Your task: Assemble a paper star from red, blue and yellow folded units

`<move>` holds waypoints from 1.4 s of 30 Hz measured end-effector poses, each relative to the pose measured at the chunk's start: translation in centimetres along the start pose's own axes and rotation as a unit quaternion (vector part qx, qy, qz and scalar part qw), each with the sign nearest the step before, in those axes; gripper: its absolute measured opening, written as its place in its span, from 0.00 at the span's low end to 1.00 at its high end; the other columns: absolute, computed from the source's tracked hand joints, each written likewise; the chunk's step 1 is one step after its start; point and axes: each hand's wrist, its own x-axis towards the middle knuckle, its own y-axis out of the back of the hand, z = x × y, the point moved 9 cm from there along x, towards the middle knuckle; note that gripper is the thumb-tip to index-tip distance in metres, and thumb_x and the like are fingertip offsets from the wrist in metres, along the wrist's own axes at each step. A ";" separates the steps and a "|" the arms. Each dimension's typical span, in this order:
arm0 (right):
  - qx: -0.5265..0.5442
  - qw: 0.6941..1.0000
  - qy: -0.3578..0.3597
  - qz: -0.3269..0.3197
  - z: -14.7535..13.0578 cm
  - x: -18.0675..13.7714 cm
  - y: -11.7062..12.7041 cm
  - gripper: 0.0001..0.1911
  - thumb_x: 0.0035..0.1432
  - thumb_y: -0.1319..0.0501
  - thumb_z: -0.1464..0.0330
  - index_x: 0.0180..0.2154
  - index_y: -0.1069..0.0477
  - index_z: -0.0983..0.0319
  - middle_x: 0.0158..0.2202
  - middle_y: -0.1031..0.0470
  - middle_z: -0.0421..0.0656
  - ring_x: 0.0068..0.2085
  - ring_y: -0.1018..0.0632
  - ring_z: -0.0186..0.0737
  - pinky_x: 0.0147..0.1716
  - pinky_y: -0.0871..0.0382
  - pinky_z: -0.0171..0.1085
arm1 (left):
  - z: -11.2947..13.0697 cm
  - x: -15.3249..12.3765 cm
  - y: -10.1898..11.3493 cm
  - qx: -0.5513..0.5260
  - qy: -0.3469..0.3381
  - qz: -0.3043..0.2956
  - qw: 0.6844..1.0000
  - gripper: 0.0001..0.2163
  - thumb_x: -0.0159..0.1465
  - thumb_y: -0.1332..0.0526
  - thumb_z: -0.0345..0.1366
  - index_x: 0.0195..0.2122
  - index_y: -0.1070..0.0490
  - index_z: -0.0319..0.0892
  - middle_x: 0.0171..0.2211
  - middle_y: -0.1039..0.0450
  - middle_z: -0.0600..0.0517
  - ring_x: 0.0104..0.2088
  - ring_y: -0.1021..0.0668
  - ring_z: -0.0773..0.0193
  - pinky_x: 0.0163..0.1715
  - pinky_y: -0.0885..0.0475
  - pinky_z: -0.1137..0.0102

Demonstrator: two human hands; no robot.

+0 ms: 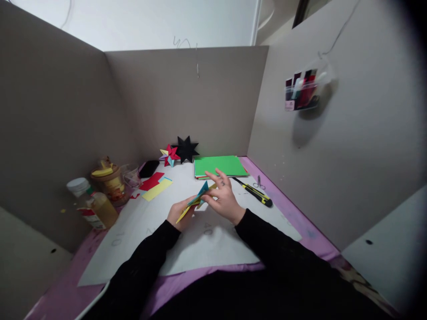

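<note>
Head view: both hands met over the middle of the table (213, 249), just above a white sheet (187, 249) with faint numbers on it. The left hand (180, 214) was closed around the lower end of a folded paper piece (197, 201), blue and yellow. The right hand (223, 195) pinched the upper end with thumb and forefinger, other fingers fanned up and clear, likely to keep them off the folds. The piece was lifted off the sheet, tilted, held between the two hands so both ends stayed controlled.

Supplies sat out of the working patch but within reach: green paper stack (218, 166) at the back, utility knife (255, 193) just right of the hands, small scissors (259, 182) beyond it. Red and yellow paper scraps (155, 185) lay to the left, near a jar (108, 182) and a glue bottle (96, 206). A black paper star (186, 149) and a red paper star (170, 155) stood against the back cardboard wall (180, 98), out of the way.

Hard to make out: the piece's exact folds, partly covered by fingers; the jar's contents; a dark flat object (148, 168) behind the scraps. A clear holder (302, 91) on the right wall held tubes, labels unreadable. Image corners were dark and blurred.
</note>
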 end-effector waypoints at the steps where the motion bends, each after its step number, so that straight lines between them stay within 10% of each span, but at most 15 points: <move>1: 0.003 1.000 0.014 -0.021 -0.1 0.0 -0.3 0.08 0.54 0.39 0.64 0.27 0.23 0.57 0.59 0.38 0.42 0.63 0.48 0.56 0.57 0.52 0.58 | -0.1 0.0 0.0 0.001 0.006 -0.003 1.000 0.14 0.63 0.47 0.37 0.44 0.26 0.40 0.39 0.22 0.48 0.38 0.21 0.60 0.43 0.27 0.67; 8: -0.024 0.993 0.048 -0.104 -0.4 -0.2 -1.9 0.09 0.51 0.36 0.60 0.34 0.24 0.56 0.61 0.42 0.44 0.64 0.50 0.58 0.57 0.58 0.62 | 0.1 0.2 0.4 0.019 0.031 0.008 0.999 0.13 0.63 0.47 0.38 0.37 0.25 0.40 0.34 0.22 0.50 0.35 0.21 0.62 0.38 0.27 0.70; 18: -0.106 0.984 0.103 0.096 -2.5 -1.4 0.6 0.06 0.54 0.38 0.67 0.37 0.27 0.57 0.40 0.28 0.45 0.46 0.33 0.46 0.50 0.41 0.47 | 0.0 0.1 0.2 0.046 0.030 0.000 0.998 0.12 0.63 0.48 0.39 0.33 0.27 0.39 0.26 0.25 0.52 0.29 0.24 0.65 0.33 0.28 0.73; 42: -0.068 0.990 0.125 0.010 -2.5 -0.8 -0.6 0.07 0.60 0.44 0.68 0.33 0.28 0.60 0.31 0.25 0.41 0.38 0.32 0.40 0.43 0.45 0.42 | 0.7 0.3 -0.1 0.007 0.024 -0.016 1.000 0.15 0.64 0.49 0.41 0.32 0.25 0.40 0.29 0.25 0.51 0.30 0.24 0.65 0.40 0.28 0.71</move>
